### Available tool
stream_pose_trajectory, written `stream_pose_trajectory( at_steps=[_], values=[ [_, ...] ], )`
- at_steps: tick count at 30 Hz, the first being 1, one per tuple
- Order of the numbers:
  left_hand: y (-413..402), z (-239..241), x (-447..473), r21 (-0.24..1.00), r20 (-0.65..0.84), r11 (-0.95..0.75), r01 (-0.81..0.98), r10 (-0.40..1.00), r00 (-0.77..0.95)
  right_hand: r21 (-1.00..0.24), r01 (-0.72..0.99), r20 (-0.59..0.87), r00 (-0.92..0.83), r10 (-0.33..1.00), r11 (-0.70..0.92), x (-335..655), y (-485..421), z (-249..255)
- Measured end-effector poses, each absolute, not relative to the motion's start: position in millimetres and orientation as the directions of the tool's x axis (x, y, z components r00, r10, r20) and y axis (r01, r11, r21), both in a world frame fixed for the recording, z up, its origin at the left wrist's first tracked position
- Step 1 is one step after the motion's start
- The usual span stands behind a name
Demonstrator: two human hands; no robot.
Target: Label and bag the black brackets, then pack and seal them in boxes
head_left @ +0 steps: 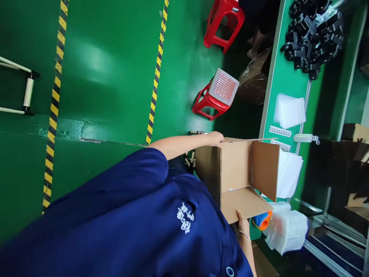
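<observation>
- Navy shirt (138, 227): white embroidered characters (185, 218) in a flowing script sit on the front — too stylized and small to read with certainty.
- Green tabletop (291, 86): two white printed strips (280, 131) lie there, each with a row of dark marks — too small to make out.
- Red stool (223, 25) at the top edge: a small pale label (235, 9), its print illegible.
- Green floor (109, 92): two lines of yellow-and-black striped marking tape (54, 100).
</observation>
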State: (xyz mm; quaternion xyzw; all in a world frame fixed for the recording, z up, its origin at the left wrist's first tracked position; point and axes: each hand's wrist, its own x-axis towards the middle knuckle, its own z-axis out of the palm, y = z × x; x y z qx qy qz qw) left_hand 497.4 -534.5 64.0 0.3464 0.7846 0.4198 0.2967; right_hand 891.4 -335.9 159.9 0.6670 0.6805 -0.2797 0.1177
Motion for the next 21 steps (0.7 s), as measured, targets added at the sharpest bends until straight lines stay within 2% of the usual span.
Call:
stream_pose_trajectory(
  at_steps=[3, 5, 8, 9, 11, 12, 13, 15, 17, 21],
  values=[
    [-591.3, 54.6, 528.0, 0.853, -0.217, 0.442, 0.279, 0.785, -0.580, -0.231, 0.973, -0.555, -0.130, 0.821, -0.002, 883.6, -315.9, 158.2],
    [-621.2, 50.9, 543.2, 0.850, -0.302, 0.505, 0.149, 0.699, -0.648, -0.250, 0.968, -0.553, -0.155, 0.819, 0.015, 880.9, -308.8, 158.3],
    [-641.2, 49.7, 551.0, 0.818, -0.363, 0.561, 0.126, 0.674, -0.643, -0.318, 0.947, -0.440, -0.192, 0.877, 0.048, 887.5, -326.8, 161.4],
    [-642.4, 49.8, 550.5, 0.810, -0.362, 0.564, 0.161, 0.696, -0.620, -0.356, 0.927, -0.362, -0.255, 0.897, 0.119, 891.1, -342.8, 161.4],
    [-641.6, 49.9, 546.5, 0.811, -0.365, 0.551, 0.195, 0.738, -0.568, -0.394, 0.823, -0.187, -0.507, 0.842, 0.409, 895.9, -386.1, 155.7],
    [-641.1, 49.9, 543.2, 0.828, -0.356, 0.525, 0.197, 0.764, -0.538, -0.385, 0.696, -0.126, -0.690, 0.713, 0.605, 895.8, -409.8, 149.7],
    [-640.8, 50.1, 538.9, 0.858, -0.332, 0.477, 0.189, 0.797, -0.505, -0.356, 0.568, -0.140, -0.818, 0.558, 0.742, 893.9, -431.8, 141.9],
    [-641.0, 52.3, 528.0, 0.931, -0.248, 0.335, 0.145, 0.873, -0.420, -0.335, 0.495, -0.143, -0.868, 0.476, 0.802, 884.8, -462.3, 124.4],
    [-640.2, 57.9, 515.4, 0.977, -0.162, 0.196, 0.087, 0.939, -0.304, -0.309, 0.509, -0.145, -0.860, 0.489, 0.803, 871.7, -468.7, 109.5],
    [-629.0, 74.2, 496.8, 0.982, -0.156, 0.165, 0.092, 0.983, -0.101, -0.264, 0.589, -0.144, -0.807, 0.572, 0.764, 843.5, -430.3, 91.7]
  ],
)
